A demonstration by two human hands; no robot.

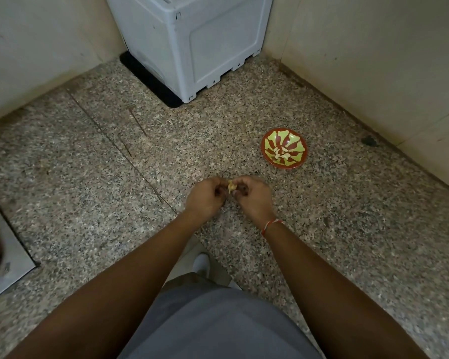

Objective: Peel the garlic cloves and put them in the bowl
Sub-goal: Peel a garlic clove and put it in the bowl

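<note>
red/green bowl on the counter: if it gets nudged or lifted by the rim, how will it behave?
The bowl looks shallow and wide, so it would probably slide on the speckled counter rather than tip. It holds only a few peeled cloves, so it is likely light. Its surface looks glossy, so a rim grip may slip; the material cannot be told.

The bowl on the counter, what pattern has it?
Red bowl with yellow-green radiating patches; head view.

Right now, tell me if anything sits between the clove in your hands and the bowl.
Nothing visible does. Both hands, left and right, pinch the garlic clove above the speckled floor. The red and green bowl sits ahead and to the right, with only bare floor between it and the clove.
</note>
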